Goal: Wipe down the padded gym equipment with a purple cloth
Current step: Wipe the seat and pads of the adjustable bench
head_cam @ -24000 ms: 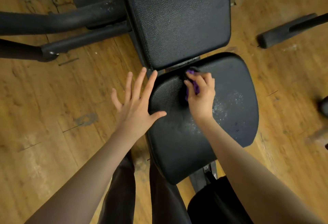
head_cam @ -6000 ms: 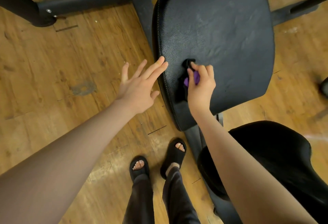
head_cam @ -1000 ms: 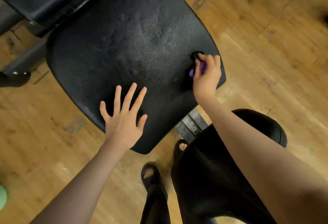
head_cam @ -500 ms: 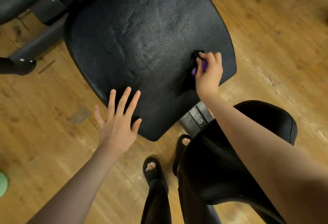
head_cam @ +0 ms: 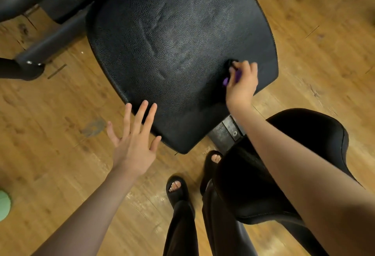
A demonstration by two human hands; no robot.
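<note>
A large black padded seat [head_cam: 172, 48] fills the upper middle of the head view, its textured surface streaked. My right hand [head_cam: 242, 85] grips a bunched purple cloth [head_cam: 231, 78] and presses it on the pad near its right edge. Most of the cloth is hidden under my fingers. My left hand [head_cam: 135, 140] is spread with straight fingers at the pad's near left edge, fingertips over the rim and palm over the floor; it holds nothing.
A second black pad [head_cam: 284, 164] sits lower right under my right forearm. A metal bracket [head_cam: 227, 132] joins the pads. Black frame tubes [head_cam: 46, 46] lie at upper left on the wooden floor [head_cam: 50, 134]. My sandalled feet [head_cam: 176, 188] stand below. A green object [head_cam: 4, 205] shows at the left edge.
My left hand has slid back off the pad toward its near edge. My right hand with the cloth stays near the pad's right edge as the view shifts.
</note>
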